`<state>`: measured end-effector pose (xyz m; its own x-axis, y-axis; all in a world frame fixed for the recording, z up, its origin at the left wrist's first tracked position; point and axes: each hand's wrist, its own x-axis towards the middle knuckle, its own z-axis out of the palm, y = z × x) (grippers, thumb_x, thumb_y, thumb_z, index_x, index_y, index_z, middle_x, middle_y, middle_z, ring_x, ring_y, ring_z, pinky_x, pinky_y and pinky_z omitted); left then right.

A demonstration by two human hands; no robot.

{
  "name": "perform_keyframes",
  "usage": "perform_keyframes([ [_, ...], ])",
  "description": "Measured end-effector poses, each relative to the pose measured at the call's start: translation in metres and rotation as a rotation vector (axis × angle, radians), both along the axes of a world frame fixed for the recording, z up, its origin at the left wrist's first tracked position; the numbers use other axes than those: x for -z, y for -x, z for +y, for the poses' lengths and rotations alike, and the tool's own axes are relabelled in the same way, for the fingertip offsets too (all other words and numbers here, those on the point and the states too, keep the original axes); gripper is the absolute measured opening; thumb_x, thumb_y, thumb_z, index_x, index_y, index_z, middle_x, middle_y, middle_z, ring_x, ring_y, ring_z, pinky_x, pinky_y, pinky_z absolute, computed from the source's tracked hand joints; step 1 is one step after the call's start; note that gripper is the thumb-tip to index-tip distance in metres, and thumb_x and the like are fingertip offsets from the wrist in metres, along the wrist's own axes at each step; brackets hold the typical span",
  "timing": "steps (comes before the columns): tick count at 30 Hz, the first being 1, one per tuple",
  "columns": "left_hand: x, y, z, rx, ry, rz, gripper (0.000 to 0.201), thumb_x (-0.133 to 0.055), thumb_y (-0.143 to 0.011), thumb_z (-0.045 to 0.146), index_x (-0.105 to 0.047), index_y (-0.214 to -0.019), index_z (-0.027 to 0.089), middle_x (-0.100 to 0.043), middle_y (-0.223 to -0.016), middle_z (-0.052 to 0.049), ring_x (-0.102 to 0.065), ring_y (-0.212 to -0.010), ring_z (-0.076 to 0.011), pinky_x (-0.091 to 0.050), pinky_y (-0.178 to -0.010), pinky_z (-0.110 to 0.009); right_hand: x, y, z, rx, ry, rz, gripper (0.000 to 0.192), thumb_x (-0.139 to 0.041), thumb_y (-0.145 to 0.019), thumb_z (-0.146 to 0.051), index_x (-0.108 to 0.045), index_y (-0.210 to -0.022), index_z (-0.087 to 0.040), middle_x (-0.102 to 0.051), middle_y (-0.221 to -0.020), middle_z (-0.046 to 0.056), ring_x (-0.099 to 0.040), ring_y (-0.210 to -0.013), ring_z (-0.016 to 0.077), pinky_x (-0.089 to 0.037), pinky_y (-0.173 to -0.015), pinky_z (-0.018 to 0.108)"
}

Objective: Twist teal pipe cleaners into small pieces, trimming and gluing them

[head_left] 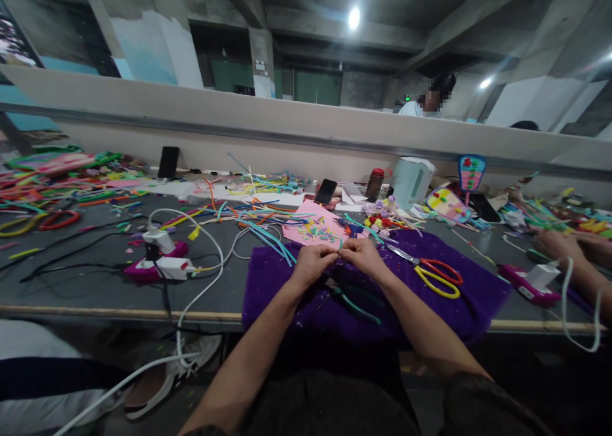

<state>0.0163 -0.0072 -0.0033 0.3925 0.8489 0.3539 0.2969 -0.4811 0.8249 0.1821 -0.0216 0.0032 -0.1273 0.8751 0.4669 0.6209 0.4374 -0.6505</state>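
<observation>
Left hand (313, 262) and right hand (364, 255) meet over the purple cloth (459, 302) at the desk's near edge, fingers pinching one small teal piece (340, 247) between them. Scissors (433, 273) lie just right; pliers (351, 296) lie below the hands.

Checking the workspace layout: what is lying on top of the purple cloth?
On the purple cloth lie red-and-yellow scissors and teal-handled pliers. The left hand and right hand hover above it, pinching something too small to identify. The forearms hide part of the cloth.
</observation>
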Motion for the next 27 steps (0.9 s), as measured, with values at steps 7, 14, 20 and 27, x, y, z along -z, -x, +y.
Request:
perform_keyframes([
  [7,-0.006,0.003,0.003,-0.033,0.264,-0.37,0.018,-0.06,-0.066,0.034,-0.06,-0.067,0.016,-0.057,-0.056,0.002,-0.049,-0.051,-0.0091,-0.036,-0.052,-0.02,0.002,0.013,-0.02,0.015,-0.558,-0.218,0.016,-0.052,-0.08,-0.025,-0.061,-0.091,-0.018,-0.062,-0.092,0.008,-0.057,-0.082,0.016,-0.042,-0.069,0.025],
  [14,-0.01,0.01,0.008,0.114,0.737,-0.611,0.019,-0.066,-0.061,0.028,-0.057,-0.071,0.014,-0.054,-0.053,0.004,-0.045,-0.041,-0.0036,-0.03,-0.04,-0.015,0.009,0.014,-0.013,0.032,-0.471,-0.268,0.024,-0.051,-0.082,-0.027,-0.057,-0.104,-0.02,-0.062,-0.089,0.007,-0.058,-0.073,0.0156,-0.045,-0.065,0.027],
  [20,-0.007,0.01,0.006,0.291,0.803,-0.462,0.018,-0.068,-0.061,0.025,-0.056,-0.065,0.012,-0.052,-0.049,0.002,-0.044,-0.04,-0.0036,-0.029,-0.039,-0.015,-0.006,0.0,-0.015,-0.191,-0.485,-0.197,0.027,-0.051,-0.082,-0.028,-0.057,-0.108,-0.023,-0.054,-0.109,0.009,-0.054,-0.098,0.0177,-0.046,-0.079,0.031],
  [27,-0.008,0.008,0.002,0.273,0.7,-0.353,0.026,-0.069,-0.059,0.033,-0.055,-0.066,0.013,-0.052,-0.051,0.002,-0.043,-0.041,-0.0049,-0.03,-0.042,-0.017,-0.008,0.001,-0.019,-0.219,-0.441,-0.167,0.018,-0.044,-0.085,-0.025,-0.06,-0.088,-0.019,-0.061,-0.084,0.006,-0.057,-0.079,0.0145,-0.046,-0.071,0.027],
])
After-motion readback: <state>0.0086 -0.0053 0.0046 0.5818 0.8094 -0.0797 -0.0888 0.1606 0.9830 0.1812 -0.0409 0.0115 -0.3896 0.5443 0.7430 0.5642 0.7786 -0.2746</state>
